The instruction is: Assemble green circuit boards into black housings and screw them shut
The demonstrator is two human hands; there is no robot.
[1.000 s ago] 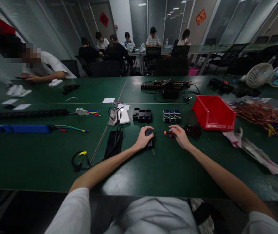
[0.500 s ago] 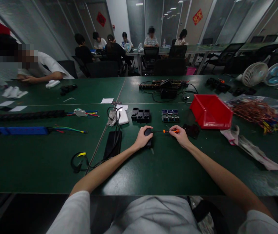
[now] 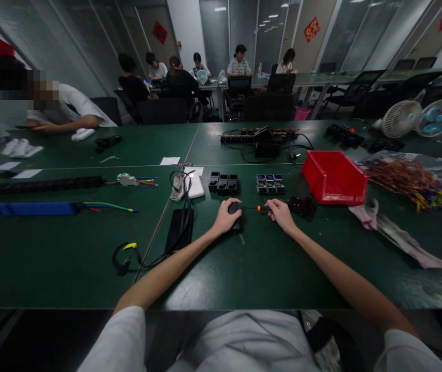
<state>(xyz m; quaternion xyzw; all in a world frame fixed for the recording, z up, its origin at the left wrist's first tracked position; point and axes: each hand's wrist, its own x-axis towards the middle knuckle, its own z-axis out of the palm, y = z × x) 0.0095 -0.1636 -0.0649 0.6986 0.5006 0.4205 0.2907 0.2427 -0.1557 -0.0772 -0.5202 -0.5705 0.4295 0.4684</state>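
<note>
Your left grip [image 3: 226, 217] clamps the case [image 3: 237, 225]; your right grip [image 3: 281, 213] clamps the screwdriver [image 3: 258, 208], its tip seemingly near the case.

Bare forearms [image 3: 180, 259] slant inward from the near edge of the green desk [image 3: 259, 274]. The left hand [image 3: 225, 218] curls inward; the right hand [image 3: 282, 214] pinches.

On the green surface [image 3: 205, 279], the left fingers [image 3: 236, 214] grip a small black casing [image 3: 233, 208] and the right fingers [image 3: 274, 204] hold an orange-handled screwdriver [image 3: 259, 208] pointing toward it, black housings [image 3: 223, 184] and circuit modules [image 3: 270, 184] lying beyond.
</note>
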